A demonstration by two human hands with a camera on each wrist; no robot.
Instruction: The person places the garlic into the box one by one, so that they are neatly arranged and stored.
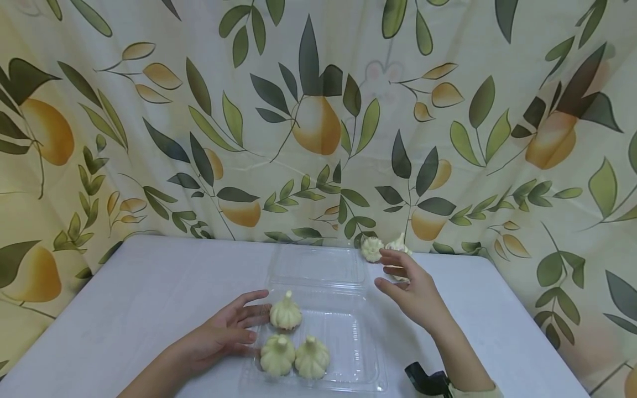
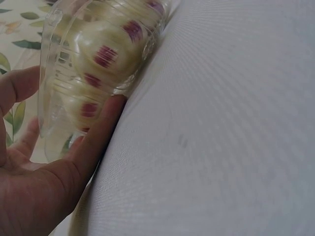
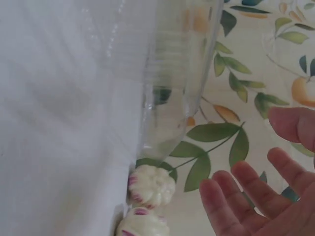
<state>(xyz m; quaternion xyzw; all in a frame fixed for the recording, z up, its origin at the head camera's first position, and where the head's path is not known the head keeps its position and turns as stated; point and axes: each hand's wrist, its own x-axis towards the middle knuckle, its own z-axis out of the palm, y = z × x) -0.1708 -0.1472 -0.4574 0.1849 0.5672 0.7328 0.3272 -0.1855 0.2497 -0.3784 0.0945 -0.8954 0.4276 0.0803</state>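
A clear plastic clamshell box [image 1: 365,354] lies unfolded on the table, its lid [image 1: 318,266] toward the back. Three garlic bulbs stand in its left part: a rear bulb [image 1: 286,312], a front-left bulb [image 1: 277,356] and a front-right bulb [image 1: 312,358]. My left hand [image 1: 219,334] rests against the box's left side with loosely bent fingers. Through the box wall, purple marks show on a bulb [image 2: 106,51]. Fingers spread and holding nothing, my right hand [image 1: 413,290] hovers by loose bulbs, including a pale bulb [image 1: 372,249] and another [image 1: 398,243]. It partly hides something pale beneath it.
A white table [image 1: 189,271] carries everything. Behind it hangs a curtain [image 1: 278,182] printed with fruit and leaves. A black device [image 1: 428,380] is at my right wrist, near the front of the table.
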